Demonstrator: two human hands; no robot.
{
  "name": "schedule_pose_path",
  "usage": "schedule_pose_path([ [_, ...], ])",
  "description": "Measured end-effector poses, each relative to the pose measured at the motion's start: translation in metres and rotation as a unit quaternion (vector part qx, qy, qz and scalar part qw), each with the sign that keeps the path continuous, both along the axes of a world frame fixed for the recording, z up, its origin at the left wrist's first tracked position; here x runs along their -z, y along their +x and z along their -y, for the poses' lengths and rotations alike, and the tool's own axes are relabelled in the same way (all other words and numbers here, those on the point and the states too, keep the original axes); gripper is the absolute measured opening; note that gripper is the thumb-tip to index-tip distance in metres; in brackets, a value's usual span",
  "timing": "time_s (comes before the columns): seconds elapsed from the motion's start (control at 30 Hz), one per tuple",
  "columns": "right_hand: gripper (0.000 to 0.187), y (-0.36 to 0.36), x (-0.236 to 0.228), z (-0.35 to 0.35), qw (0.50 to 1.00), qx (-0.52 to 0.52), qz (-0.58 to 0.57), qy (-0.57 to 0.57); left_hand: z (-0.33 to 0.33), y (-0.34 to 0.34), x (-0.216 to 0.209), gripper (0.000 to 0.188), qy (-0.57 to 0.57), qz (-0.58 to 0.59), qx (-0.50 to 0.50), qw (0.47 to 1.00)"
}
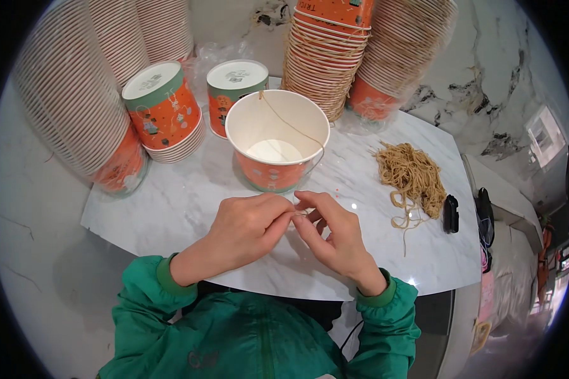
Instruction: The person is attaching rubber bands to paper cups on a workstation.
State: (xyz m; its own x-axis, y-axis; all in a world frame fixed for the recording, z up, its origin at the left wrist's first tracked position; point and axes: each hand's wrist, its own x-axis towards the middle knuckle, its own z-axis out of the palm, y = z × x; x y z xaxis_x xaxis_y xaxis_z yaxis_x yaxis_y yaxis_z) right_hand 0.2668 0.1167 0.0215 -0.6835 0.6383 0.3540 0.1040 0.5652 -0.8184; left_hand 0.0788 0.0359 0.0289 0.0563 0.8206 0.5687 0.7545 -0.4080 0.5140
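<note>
So our left hand (243,227) seems to pinch a thin strand (302,213), our right hand (335,234) (can't tell its grip, honestly) meeting it there, with the upright orange paper bucket (269,168) just beyond both, a tan cord (286,124) strung across its mouth.

My sleeves (146,290) are green; my bucket (273,172) is white inside, orange outside with pale figures; the twine (417,177) is tan; the bench (417,262) is white, veined grey.
</note>
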Motion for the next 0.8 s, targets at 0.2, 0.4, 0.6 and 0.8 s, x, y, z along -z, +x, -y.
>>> schedule_pose_path([
  [0.2,0.031,0.0,0.019,-0.014,0.968,0.054,0.095,0.227,-0.004,-0.006,0.014,0.007,-0.059,-0.107,-0.032,0.992],
  [0.4,0.039,-0.012,0.002,0.001,1.0,-0.017,0.017,-0.004,0.002,-0.008,0.019,0.007,-0.029,-0.002,-0.02,0.999],
  [0.6,0.034,-0.011,0.009,0.005,0.997,-0.026,-0.037,-0.066,0.004,-0.009,0.002,0.008,0.013,-0.011,-0.018,1.0],
  [0.8,0.008,-0.01,0.007,0.003,0.996,0.069,-0.053,0.016,-0.002,-0.014,-0.017,0.009,0.052,-0.026,-0.016,0.998],
])
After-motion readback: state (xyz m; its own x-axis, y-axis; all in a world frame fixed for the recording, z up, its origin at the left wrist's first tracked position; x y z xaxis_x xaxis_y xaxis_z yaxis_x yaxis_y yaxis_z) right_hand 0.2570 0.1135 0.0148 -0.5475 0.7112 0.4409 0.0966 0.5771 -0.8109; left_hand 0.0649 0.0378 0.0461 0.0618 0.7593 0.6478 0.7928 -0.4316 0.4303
